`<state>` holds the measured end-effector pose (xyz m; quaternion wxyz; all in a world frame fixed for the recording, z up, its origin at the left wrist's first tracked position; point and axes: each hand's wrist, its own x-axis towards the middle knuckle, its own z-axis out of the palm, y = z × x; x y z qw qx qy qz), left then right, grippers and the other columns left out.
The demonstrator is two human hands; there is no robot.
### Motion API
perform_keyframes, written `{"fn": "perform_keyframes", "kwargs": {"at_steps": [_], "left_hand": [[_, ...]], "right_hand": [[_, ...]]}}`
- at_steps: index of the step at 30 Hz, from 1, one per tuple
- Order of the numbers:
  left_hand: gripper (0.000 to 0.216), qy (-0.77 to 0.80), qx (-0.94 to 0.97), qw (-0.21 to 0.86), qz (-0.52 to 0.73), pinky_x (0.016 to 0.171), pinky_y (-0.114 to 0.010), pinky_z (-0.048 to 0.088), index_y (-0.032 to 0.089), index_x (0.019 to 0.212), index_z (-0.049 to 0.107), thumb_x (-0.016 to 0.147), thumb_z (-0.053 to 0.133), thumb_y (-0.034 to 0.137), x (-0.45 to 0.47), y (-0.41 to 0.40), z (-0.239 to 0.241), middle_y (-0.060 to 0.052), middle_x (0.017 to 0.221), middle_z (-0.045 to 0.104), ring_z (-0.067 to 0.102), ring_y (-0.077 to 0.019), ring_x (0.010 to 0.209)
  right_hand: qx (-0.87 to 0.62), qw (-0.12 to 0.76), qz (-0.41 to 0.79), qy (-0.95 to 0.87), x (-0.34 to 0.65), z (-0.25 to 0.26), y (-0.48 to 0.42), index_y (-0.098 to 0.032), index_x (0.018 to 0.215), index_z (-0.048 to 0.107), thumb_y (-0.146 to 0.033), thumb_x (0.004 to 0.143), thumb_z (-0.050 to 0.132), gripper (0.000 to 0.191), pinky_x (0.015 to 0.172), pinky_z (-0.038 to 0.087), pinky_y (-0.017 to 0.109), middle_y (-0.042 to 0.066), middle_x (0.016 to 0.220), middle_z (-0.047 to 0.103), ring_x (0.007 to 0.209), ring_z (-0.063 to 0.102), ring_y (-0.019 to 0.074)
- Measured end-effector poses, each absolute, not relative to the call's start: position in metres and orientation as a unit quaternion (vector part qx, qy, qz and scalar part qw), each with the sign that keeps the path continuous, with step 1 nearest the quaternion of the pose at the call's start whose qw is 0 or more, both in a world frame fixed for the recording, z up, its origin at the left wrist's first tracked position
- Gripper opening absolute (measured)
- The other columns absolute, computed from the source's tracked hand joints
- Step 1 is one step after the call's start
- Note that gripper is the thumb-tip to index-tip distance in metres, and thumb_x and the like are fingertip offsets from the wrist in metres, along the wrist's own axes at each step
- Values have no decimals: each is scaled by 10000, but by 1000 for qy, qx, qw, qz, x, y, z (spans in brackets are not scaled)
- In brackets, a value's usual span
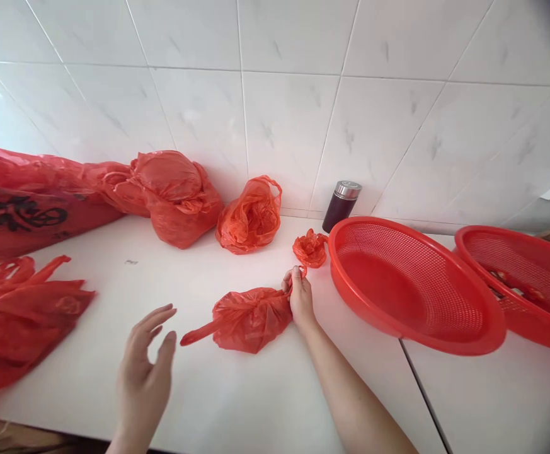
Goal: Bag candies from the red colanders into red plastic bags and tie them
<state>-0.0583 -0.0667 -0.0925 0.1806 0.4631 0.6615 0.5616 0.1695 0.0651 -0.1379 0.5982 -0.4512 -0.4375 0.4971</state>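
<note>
A small red plastic bag (pixel 246 318) lies crumpled on the white counter (pixel 256 403) in front of me. My right hand (pixel 300 297) is closed on the bag's right handle, pinching it at the bag's right end. My left hand (pixel 143 372) hovers open above the counter to the left of the bag, fingers spread, holding nothing. The bag's other handle sticks out towards that hand. A tiny balled-up red bag (pixel 310 248) sits just beyond my right hand.
Two red mesh baskets (pixel 411 287) (pixel 525 284) stand at the right. A dark flask (pixel 341 205) stands by the tiled wall. More red bags lie at the back (pixel 251 217) (pixel 175 195) and flat at the left (pixel 19 315). The counter's front edge is near.
</note>
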Motion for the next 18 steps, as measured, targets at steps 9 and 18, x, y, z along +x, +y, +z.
{"fn": "perform_keyframes", "kwargs": {"at_steps": [9,18], "left_hand": [[346,617,732,118,264,872,-446,450,235,1219,576,900,472,321,20,-5,-112,-83,1138,651,555,-290,1029],[227,670,671,209,241,586,-257,421,236,882,598,866,484,431,-53,15,-52,34,719,638,569,-157,618]], "right_hand": [[-385,627,471,-487,171,-113,49,-226,1140,538,-500,977,325,383,742,532,313,50,936,681,699,647,137],[-462,420,363,-692,165,-146,57,-256,1150,617,-366,819,624,348,876,476,358,41,1012,691,896,628,192]]}}
